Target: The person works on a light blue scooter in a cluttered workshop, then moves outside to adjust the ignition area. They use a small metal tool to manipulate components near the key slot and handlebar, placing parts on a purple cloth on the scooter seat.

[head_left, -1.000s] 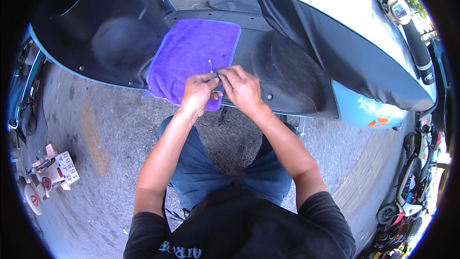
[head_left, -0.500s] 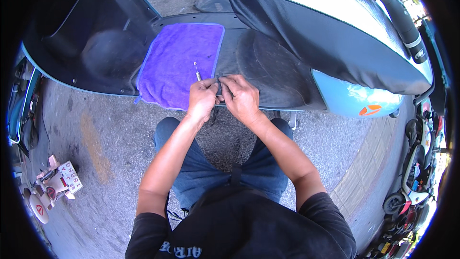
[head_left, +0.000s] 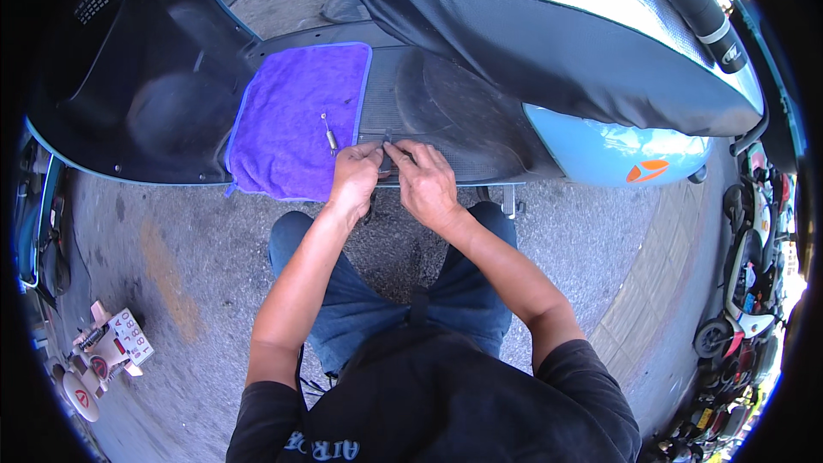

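Observation:
My left hand [head_left: 355,178] and my right hand [head_left: 426,182] meet over the near edge of a scooter's black footboard [head_left: 463,111]. The fingers of both are pinched together, thumbs close to each other. A small dark piece shows between the fingertips, too small and covered to name. Just beyond my left hand, a silver metal fitting [head_left: 332,139] with a thin rod and a ringed tip rests over a purple cloth [head_left: 287,111]. Its lower end comes close to my left fingers; whether they touch it I cannot tell. The cloth lies spread on the footboard.
A black seat cover [head_left: 549,60] with a silvery top drapes over the scooter at right. Its front shield [head_left: 146,77] rises at left. On the pavement at lower left stands a pinkish vehicle with a plate [head_left: 124,339]. Parked scooters [head_left: 741,317] line the right side.
The scooter and cloth appear further left in the view, while my hands shift only slightly. More of the metal fitting shows beside my left hand. Both hands keep their pinch.

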Demonstrator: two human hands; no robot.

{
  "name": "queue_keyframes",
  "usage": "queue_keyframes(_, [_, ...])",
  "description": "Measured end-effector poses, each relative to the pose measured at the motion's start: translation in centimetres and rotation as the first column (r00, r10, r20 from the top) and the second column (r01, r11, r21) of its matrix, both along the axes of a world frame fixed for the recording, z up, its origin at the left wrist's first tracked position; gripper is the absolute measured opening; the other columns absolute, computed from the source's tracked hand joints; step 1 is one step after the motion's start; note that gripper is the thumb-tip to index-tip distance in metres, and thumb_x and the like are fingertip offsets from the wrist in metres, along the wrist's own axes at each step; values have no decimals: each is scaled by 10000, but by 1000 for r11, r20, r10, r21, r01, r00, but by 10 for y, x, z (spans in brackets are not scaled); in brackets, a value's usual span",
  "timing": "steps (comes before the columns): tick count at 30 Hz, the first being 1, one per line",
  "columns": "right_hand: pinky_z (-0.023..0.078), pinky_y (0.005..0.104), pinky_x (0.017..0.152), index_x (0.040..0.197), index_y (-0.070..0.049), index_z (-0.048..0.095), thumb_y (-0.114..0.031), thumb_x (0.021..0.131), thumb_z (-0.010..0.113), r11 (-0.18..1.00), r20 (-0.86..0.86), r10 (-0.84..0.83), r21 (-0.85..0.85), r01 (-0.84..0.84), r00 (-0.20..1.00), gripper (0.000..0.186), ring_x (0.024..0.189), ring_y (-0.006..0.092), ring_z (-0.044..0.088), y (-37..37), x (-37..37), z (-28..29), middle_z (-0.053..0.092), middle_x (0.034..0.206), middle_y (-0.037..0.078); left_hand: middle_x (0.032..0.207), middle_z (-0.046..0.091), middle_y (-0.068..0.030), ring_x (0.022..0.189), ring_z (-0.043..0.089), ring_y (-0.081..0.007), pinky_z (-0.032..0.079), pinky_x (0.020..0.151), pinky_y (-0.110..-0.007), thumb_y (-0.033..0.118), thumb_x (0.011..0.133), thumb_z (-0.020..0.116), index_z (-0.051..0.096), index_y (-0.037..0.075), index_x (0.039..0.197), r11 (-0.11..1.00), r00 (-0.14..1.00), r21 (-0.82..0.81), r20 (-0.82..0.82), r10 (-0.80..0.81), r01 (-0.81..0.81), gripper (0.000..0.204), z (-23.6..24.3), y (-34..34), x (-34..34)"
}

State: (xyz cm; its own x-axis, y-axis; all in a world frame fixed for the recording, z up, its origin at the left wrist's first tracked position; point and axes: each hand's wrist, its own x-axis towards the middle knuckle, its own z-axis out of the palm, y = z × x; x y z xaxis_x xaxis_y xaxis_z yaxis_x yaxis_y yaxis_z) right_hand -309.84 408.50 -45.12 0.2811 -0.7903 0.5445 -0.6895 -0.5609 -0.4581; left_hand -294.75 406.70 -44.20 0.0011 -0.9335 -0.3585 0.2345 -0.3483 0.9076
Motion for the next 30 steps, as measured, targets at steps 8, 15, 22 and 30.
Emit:
queue_keyframes(8, [494,461,1013,1282,10,704,-18,819,669,999,14,-32,26,31,999,465,1184,342,608,13,-5,-4,649,1244,139,1187,704,-187,1055,693,-245,590,960,-376,34,1084,457,653,-127,1262,999,999,-1,-42,-32,32,310,-6,0,-14])
queue_keyframes(15, [493,453,1020,1319,18,673,21,819,636,996,-1,-81,30,81,997,501,1183,349,614,13,0,-6,639,1276,144,1188,702,-199,1043,684,-219,581,930,-358,20,1082,433,631,-143,1290,996,999,-86,-2,-36,36,329,-10,0,-20])
queue_keyframes(22, [497,456,1019,1315,22,671,28,812,627,994,15,-106,29,106,994,505,1188,356,616,13,7,-2,639,1282,156,1175,707,-197,1020,681,-203,565,916,-333,16,1079,423,615,-152,1316,989,996,-148,83,13,-1,349,-17,0,-20])
queue_keyframes(30, [512,448,1005,1295,28,682,36,805,623,995,50,-102,-12,103,994,493,1204,348,624,9,12,-1,637,1295,152,1207,698,-181,1027,684,-199,574,887,-323,45,1099,422,560,-137,1391,986,999,-170,35,10,-4,370,-17,-5,-16])
